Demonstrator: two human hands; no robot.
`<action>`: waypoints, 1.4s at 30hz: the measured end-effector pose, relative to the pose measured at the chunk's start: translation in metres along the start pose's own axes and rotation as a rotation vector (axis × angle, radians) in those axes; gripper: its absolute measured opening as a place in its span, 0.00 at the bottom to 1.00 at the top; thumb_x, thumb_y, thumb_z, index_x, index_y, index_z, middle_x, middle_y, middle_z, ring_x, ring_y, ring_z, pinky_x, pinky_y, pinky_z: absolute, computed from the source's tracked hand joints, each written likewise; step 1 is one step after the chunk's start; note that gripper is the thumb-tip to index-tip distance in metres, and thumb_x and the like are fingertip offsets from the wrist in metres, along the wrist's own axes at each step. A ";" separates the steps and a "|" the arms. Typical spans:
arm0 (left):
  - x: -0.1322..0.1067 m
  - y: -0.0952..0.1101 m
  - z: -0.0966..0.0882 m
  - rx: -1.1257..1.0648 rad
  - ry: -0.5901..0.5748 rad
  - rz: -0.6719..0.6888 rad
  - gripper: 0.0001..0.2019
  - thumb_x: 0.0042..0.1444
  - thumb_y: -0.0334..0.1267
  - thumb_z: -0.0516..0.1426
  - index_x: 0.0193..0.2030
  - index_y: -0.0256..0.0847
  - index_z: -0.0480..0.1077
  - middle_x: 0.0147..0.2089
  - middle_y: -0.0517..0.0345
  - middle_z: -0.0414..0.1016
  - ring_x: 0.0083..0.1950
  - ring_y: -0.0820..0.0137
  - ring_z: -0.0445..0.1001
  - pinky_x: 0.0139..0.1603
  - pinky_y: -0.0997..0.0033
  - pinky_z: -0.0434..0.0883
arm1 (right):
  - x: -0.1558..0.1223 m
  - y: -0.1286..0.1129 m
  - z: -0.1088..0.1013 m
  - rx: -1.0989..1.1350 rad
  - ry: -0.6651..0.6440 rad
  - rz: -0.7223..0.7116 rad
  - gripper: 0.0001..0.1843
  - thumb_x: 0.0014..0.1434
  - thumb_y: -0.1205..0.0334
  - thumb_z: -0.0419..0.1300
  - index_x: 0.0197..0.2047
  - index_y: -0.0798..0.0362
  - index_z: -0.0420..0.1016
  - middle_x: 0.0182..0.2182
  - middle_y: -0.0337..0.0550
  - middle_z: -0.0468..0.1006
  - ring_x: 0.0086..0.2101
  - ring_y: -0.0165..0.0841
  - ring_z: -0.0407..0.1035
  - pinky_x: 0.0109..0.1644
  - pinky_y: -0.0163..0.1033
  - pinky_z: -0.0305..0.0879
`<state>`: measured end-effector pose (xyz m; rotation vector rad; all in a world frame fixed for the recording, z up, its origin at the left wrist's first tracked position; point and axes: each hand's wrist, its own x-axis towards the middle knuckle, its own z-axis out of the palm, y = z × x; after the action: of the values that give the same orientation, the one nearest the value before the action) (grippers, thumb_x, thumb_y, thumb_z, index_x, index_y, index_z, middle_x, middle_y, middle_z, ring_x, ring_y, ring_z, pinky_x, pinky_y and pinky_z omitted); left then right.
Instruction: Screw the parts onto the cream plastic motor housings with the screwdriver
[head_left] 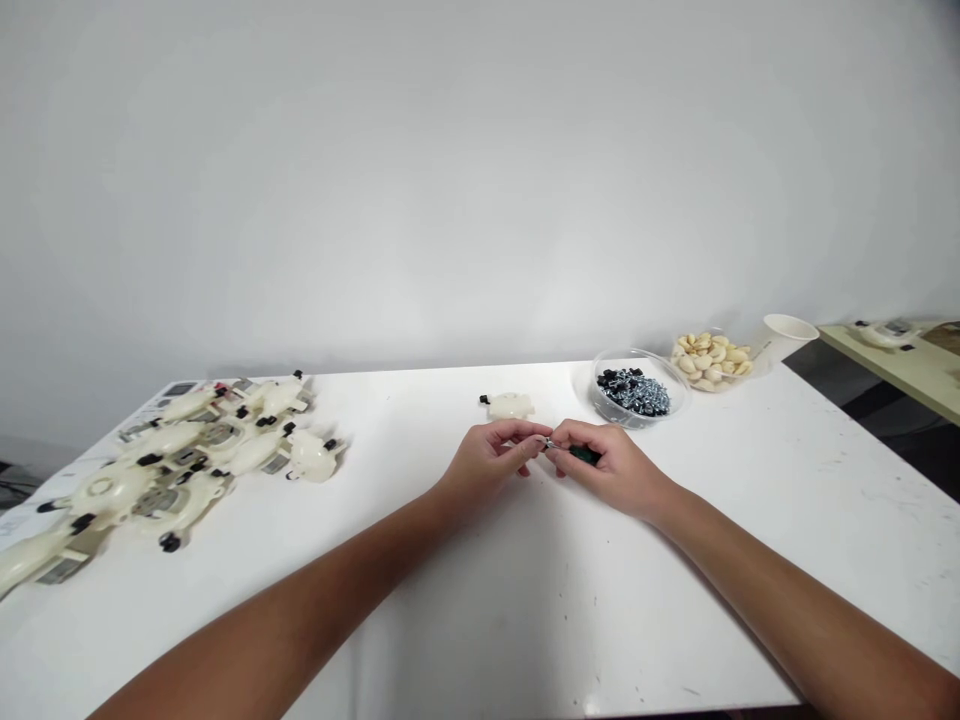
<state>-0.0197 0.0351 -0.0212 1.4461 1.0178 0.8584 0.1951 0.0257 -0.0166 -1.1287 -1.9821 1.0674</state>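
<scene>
My left hand and my right hand meet over the middle of the white table. The left fingertips pinch a tiny metal part, too small to name, at the point where both hands touch. My right hand is closed round a small dark green tool whose tip meets that part. Just beyond the hands lies one cream plastic part with a black end.
A pile of several cream plastic assemblies with black and metal bits covers the table's left side. At the back right stand a clear bowl of screws and black pieces, a bowl of cream caps and a paper cup. Another table stands at the far right.
</scene>
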 end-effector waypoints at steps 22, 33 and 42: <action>0.000 -0.007 0.000 0.020 -0.031 0.024 0.15 0.62 0.49 0.63 0.48 0.41 0.79 0.45 0.53 0.82 0.35 0.72 0.75 0.37 0.72 0.76 | 0.000 -0.001 0.000 -0.048 -0.006 -0.025 0.14 0.69 0.52 0.57 0.34 0.49 0.75 0.28 0.39 0.74 0.26 0.32 0.62 0.29 0.38 0.54; 0.003 -0.008 0.001 -0.042 -0.063 0.059 0.14 0.65 0.49 0.59 0.46 0.40 0.77 0.39 0.54 0.77 0.40 0.69 0.74 0.37 0.72 0.74 | 0.001 0.002 0.001 -0.043 0.045 0.006 0.22 0.71 0.46 0.55 0.29 0.50 0.70 0.24 0.36 0.67 0.25 0.31 0.57 0.27 0.38 0.50; -0.002 -0.009 0.003 -0.008 -0.082 0.075 0.10 0.68 0.45 0.55 0.45 0.41 0.72 0.39 0.58 0.72 0.41 0.70 0.71 0.39 0.72 0.73 | 0.004 0.002 0.003 0.041 0.083 0.033 0.18 0.70 0.46 0.58 0.39 0.48 0.81 0.32 0.41 0.79 0.31 0.35 0.67 0.31 0.39 0.57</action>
<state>-0.0189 0.0325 -0.0299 1.5083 0.9025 0.8493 0.1924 0.0287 -0.0196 -1.1689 -1.8746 1.0562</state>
